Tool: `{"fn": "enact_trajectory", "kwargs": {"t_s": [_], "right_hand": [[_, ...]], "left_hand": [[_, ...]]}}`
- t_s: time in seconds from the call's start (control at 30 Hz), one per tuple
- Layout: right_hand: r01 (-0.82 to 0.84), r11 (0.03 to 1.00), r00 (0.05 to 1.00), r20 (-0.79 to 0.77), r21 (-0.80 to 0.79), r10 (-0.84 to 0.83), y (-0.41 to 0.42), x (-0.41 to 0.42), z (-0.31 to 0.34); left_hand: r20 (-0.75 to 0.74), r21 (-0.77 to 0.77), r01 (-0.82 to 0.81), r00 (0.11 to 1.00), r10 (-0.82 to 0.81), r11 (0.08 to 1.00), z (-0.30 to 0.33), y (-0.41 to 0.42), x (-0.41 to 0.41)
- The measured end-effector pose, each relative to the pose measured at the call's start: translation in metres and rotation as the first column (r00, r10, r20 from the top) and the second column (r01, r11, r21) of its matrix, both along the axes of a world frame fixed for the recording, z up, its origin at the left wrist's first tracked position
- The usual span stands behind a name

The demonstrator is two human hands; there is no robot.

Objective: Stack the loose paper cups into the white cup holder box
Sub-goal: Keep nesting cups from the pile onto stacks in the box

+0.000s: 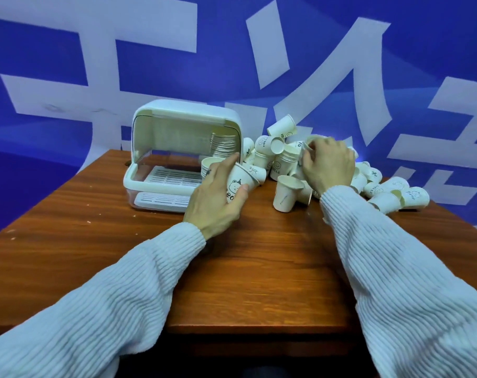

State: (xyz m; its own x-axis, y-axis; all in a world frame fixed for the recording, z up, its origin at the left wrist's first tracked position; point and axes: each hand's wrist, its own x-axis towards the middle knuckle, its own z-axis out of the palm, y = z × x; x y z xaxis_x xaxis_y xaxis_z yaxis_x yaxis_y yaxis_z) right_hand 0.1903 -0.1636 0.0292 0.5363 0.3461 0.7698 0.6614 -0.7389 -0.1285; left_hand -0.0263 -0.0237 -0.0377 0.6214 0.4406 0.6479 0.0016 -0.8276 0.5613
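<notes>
The white box point(177, 148) stands on the left part of the wooden table point(259, 268) with its lid turned up and back, so the front is open. Inside, at the right side, a row of nested cups point(223, 144) leans against the inner wall. A shorter stack of cups point(211, 165) stands at the front edge of the box, just beside the left hand.

The left hand point(218, 197) is closed around a cup with a bear drawing point(238, 185); the thumb presses its lower side and the fingers lie over the top. This cup is tilted, with the mouth pointing toward the pile and the bottom toward the person. The right hand point(327, 165) reaches into the pile of loose cups point(286, 159), which lies to the right of the box and spreads to the right edge of the table. Its fingers are curled over a cup in the pile, but I cannot tell if they really grip it or only touch it.

I think the step in hand is the collecting: one hand keeps a cup ready while the other takes the next one. Many cups are not yet put away, so the task seems to be in an early or middle part. The next move probably needs the new cup turned to the same direction as the held one, pushed into it straight, and then the small stack carried to the box and added to the row there without knocking it over.
</notes>
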Motion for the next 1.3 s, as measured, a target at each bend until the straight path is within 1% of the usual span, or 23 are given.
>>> {"fn": "enact_trajectory", "kwargs": {"t_s": [0.03,0.07,0.1,0.17,0.2,0.23,0.3,0.33,0.4,0.5,0.57,0.6,0.7,0.8,0.87,0.9,0.97,1.0,1.03,1.1,1.17,1.23,1.3], "right_hand": [[-0.047,0.997,0.999,0.022,0.054,0.046,0.001,-0.002,0.004],[-0.136,0.983,0.991,0.032,0.121,0.133,0.003,-0.006,0.008],[-0.255,0.948,0.966,0.024,0.192,0.256,0.007,-0.011,0.010],[-0.461,0.820,0.864,-0.039,0.340,0.502,0.020,-0.028,0.016],[-0.522,0.756,0.803,-0.071,0.396,0.592,0.028,-0.038,0.018],[-0.564,0.705,0.747,-0.097,0.429,0.657,0.037,-0.048,0.020],[-0.624,0.647,0.670,-0.126,0.439,0.732,0.054,-0.064,0.020],[-0.644,0.638,0.654,-0.130,0.423,0.746,0.063,-0.069,0.019],[-0.668,0.649,0.652,-0.134,0.365,0.747,0.078,-0.073,0.017],[-0.680,0.694,0.665,-0.199,0.236,0.719,0.092,-0.073,0.014],[-0.699,0.702,0.658,-0.262,0.134,0.706,0.098,-0.075,0.011],[-0.702,0.708,0.669,-0.274,0.071,0.691,0.101,-0.076,0.010],[-0.659,0.730,0.748,-0.256,-0.178,0.613,0.108,-0.078,0.000],[-0.615,0.673,0.787,-0.273,-0.411,0.553,0.110,-0.077,-0.022],[-0.567,0.653,0.820,-0.273,-0.502,0.503,0.109,-0.078,-0.037],[-0.549,0.652,0.832,-0.265,-0.522,0.488,0.109,-0.078,-0.040],[-0.554,0.659,0.829,-0.261,-0.508,0.495,0.110,-0.078,-0.038],[-0.570,0.679,0.820,-0.266,-0.463,0.507,0.110,-0.078,-0.036],[-0.585,0.711,0.811,-0.266,-0.390,0.521,0.109,-0.077,-0.035],[-0.589,0.786,0.803,-0.240,-0.185,0.545,0.104,-0.073,-0.035],[-0.579,0.815,0.801,-0.204,-0.023,0.563,0.097,-0.069,-0.037],[-0.573,0.819,0.803,-0.184,0.027,0.567,0.089,-0.062,-0.038],[-0.564,0.826,0.812,-0.170,0.019,0.558,0.080,-0.056,-0.039]], "left_hand": [[0.024,-0.009,-0.011,1.000,0.011,1.000,0.003,0.003,-0.002],[0.055,-0.024,-0.023,0.998,0.024,0.999,0.005,0.006,-0.004],[0.091,-0.041,-0.039,0.995,0.042,0.998,0.008,0.009,-0.006],[0.165,-0.092,-0.080,0.982,0.094,0.993,0.012,0.017,-0.008],[0.205,-0.135,-0.097,0.971,0.124,0.986,0.014,0.022,-0.010],[0.242,-0.193,-0.108,0.958,0.154,0.975,0.016,0.025,-0.011],[0.287,-0.307,-0.125,0.933,0.217,0.944,0.021,0.031,-0.014],[0.294,-0.346,-0.135,0.924,0.244,0.928,0.022,0.034,-0.016],[0.301,-0.392,-0.149,0.912,0.280,0.908,0.024,0.040,-0.019],[0.298,-0.409,-0.160,0.907,0.297,0.898,0.021,0.049,-0.022],[0.287,-0.406,-0.166,0.910,0.298,0.899,0.020,0.055,-0.023],[0.284,-0.401,-0.172,0.911,0.300,0.900,0.019,0.057,-0.023],[0.274,-0.394,-0.191,0.909,0.313,0.899,0.020,0.061,-0.023],[0.279,-0.382,-0.211,0.902,0.330,0.900,0.022,0.063,-0.022],[0.279,-0.357,-0.229,0.899,0.337,0.906,0.026,0.065,-0.021],[0.275,-0.347,-0.233,0.901,0.336,0.909,0.028,0.065,-0.019],[0.251,-0.333,-0.243,0.909,0.334,0.911,0.036,0.067,-0.014],[0.246,-0.324,-0.238,0.913,0.325,0.915,0.040,0.067,-0.011],[0.253,-0.316,-0.226,0.916,0.311,0.922,0.044,0.068,-0.007],[0.266,-0.288,-0.216,0.918,0.294,0.933,0.052,0.068,0.001],[0.250,-0.230,-0.223,0.927,0.279,0.947,0.060,0.068,0.008],[0.209,-0.155,-0.238,0.941,0.267,0.959,0.066,0.067,0.015],[0.142,-0.077,-0.240,0.958,0.249,0.968,0.066,0.067,0.023]]}}
